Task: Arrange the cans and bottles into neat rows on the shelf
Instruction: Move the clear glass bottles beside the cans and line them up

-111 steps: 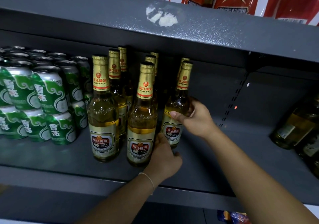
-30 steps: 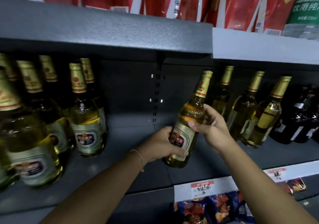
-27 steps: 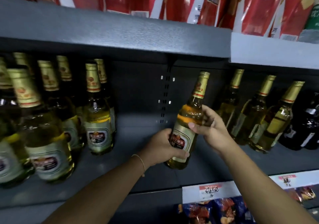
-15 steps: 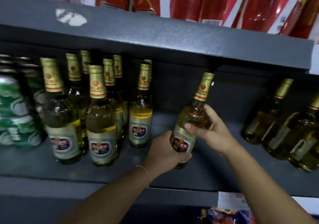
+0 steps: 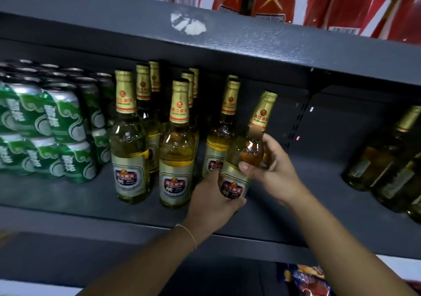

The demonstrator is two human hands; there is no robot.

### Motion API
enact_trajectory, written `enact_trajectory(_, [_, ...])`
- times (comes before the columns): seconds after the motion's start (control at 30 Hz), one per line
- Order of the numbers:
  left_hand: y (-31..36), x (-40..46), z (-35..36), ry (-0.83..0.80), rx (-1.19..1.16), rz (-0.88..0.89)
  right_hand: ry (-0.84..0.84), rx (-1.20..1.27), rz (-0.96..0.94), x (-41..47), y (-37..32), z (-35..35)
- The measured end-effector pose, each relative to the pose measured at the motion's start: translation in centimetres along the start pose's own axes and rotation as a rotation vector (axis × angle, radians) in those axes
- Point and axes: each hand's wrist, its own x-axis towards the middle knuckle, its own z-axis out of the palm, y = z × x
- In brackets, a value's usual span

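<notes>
Both your left hand (image 5: 213, 201) and right hand (image 5: 272, 172) clasp the tilted bottle (image 5: 242, 159), now carried from the right-hand cluster to beside the third row (image 5: 222, 136), so it can join there.

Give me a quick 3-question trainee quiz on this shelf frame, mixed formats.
1. True or false: the held bottle stands upright on the shelf.
2. Multiple choice: what sits at the left end of that shelf? A) dark wine bottles B) green cans C) red cartons
3. Fill in: the left hand grips the held bottle near its ____, while the right hand grips it higher up.

Key
1. False: it is tilted, cap leaning right.
2. B: stacked two high, beside the standing bottles.
3. Base.
</notes>
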Motion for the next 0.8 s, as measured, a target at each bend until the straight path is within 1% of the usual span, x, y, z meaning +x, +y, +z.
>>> enact_trajectory(0.2, [-0.9, -1.4, -0.9, 0.049, 0.088, 0.033, -0.024, -0.02, -0.035, -0.6, 0.1, 2.2])
enact_trajectory(0.33, [-1.7, -2.7, -1.6, 0.015, 0.148, 0.07, -0.043, -0.062, -0.055, -0.9, 0.2, 3.2])
enact_trajectory(0.5, [-2.2, -4.0, -2.6, -0.07, 0.234, 0.041, -0.029, -0.08, -0.051, -1.0, 0.0, 4.0])
enact_trajectory(0.7, [-2.6, -4.2, -3.5, -0.126, 0.249, 0.08, -0.016, -0.217, -0.034, -1.1, -0.6, 3.9])
enact_trajectory(0.8, [-2.5, -4.2, -3.9, -0.126, 0.213, 0.089, 0.03, -0.304, -0.024, -1.2, -1.0, 3.9])
